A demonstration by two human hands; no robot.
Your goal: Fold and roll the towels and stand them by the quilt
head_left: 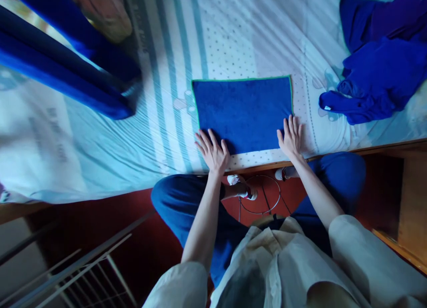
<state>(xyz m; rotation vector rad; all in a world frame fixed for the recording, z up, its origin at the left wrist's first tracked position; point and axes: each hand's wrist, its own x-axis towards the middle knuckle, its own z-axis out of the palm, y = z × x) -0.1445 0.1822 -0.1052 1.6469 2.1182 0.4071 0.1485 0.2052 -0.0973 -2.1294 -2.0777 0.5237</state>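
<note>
A blue cloth [245,110] with a green edge lies flat on the bed sheet [230,45], close to the bed's near side. On its lower left corner rests my left hand [213,152], fingers spread and flat. My right hand [291,139] lies over the lower right corner with its fingers stretched out. Neither hand grips anything. The cloth looks smooth, and its near corners are partly covered by my hands.
Crumpled blue clothing [380,83] is heaped at the right of the bed. Long dark blue folded fabric [66,63] lies at the upper left. A metal rack [90,277] stands at lower left, and a wire ring frame [260,194] is on the red floor below.
</note>
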